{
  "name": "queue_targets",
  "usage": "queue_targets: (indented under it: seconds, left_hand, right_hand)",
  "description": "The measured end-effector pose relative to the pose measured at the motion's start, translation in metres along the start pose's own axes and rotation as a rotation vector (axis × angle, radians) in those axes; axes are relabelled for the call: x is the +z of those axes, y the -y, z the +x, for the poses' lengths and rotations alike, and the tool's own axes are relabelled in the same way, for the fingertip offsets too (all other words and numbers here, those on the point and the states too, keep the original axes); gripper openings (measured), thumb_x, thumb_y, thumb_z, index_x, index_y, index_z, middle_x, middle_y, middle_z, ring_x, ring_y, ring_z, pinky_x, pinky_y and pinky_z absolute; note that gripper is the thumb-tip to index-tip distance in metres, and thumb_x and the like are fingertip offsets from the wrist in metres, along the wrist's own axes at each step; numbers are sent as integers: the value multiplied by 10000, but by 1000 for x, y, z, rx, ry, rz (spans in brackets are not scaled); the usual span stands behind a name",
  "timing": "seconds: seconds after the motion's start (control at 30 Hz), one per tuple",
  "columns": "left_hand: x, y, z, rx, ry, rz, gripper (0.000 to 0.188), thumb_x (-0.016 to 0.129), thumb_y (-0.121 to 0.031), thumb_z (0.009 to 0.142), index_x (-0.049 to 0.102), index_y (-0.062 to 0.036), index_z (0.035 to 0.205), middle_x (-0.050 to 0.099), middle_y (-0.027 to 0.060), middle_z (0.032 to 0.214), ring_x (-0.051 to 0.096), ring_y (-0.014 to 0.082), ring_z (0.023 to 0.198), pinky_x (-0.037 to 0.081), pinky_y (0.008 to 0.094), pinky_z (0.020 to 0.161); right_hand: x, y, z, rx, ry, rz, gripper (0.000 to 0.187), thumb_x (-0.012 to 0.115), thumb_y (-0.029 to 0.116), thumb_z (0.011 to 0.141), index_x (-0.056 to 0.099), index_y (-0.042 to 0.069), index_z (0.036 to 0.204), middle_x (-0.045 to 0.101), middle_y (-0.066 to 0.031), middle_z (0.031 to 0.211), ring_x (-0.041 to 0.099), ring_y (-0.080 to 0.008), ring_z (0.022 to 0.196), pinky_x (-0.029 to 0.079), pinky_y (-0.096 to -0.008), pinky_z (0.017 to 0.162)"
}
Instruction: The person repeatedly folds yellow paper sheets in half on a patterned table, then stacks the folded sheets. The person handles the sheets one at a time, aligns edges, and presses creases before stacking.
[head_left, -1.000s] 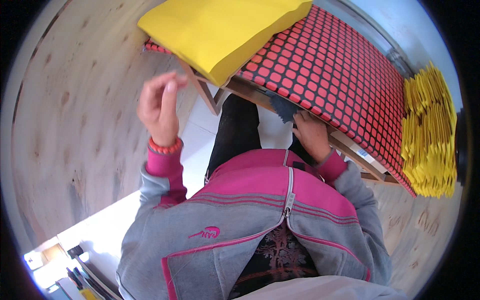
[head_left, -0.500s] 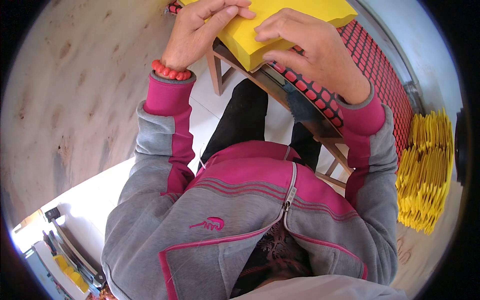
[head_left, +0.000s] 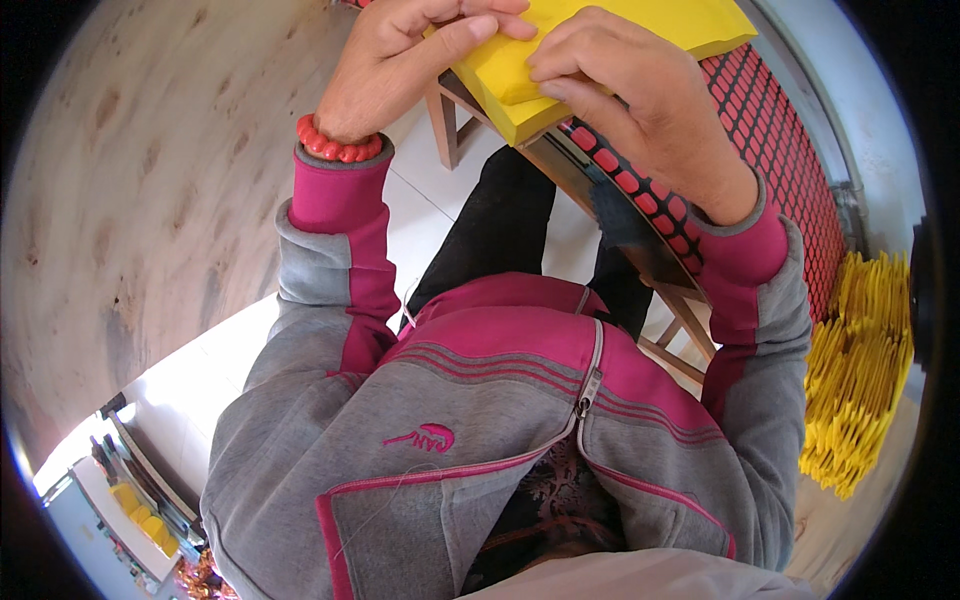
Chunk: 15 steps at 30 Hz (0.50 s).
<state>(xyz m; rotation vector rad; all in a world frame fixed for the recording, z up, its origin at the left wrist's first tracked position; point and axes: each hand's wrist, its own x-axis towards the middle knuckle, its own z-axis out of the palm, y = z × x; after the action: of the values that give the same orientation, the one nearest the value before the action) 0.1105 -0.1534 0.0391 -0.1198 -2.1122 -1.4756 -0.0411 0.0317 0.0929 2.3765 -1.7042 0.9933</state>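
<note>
A thick stack of yellow paper [head_left: 660,22] lies at the top of the view, its near corner pointing toward me. My right hand [head_left: 640,95] is over the stack, thumb and fingers closed together on a yellow paper sheet [head_left: 515,85] that is raised or folded over near that corner. On the stack's left side rests my left hand [head_left: 405,55], its fingers stretched out across the paper and the thumb alongside them. A red bead bracelet [head_left: 338,142] circles my left wrist. The left fingertips are partly cut off by the upper edge.
The stack sits on a table with a red-and-black patterned cover [head_left: 770,120]. Folded yellow paper pieces [head_left: 858,375] are piled at the far right. A large wood-grained board [head_left: 150,200] fills the left side. Wooden legs [head_left: 440,125] stand below the table.
My right thumb has come up against the fingers, and the yellow sheet near the corner now stands up between them. The whole scene has shifted slightly to the right in view.
</note>
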Motion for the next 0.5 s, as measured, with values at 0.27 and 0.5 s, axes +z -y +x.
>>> queue_targets:
  seconds: [0.27, 0.5]
  left_hand:
    - [-9, 0, -8, 177, 109, 49, 127, 670, -56, 876, 673, -21, 998, 704, 155, 1203, 590, 307, 1234, 402, 450, 1085]
    - [-2, -2, -9, 185, 66, 132, 66, 702, -28, 883, 664, -46, 933, 710, 134, 1187, 603, 285, 1207, 420, 427, 1064]
  right_hand:
    - [5, -3, -4, 108, -61, 179, 96, 728, 45, 856, 659, 21, 919, 670, -108, 882, 669, -270, 826, 519, -330, 712]
    - [8, -6, -9, 139, -97, 217, 105, 737, 46, 859, 649, 21, 908, 669, -104, 879, 664, -243, 796, 514, -309, 715]
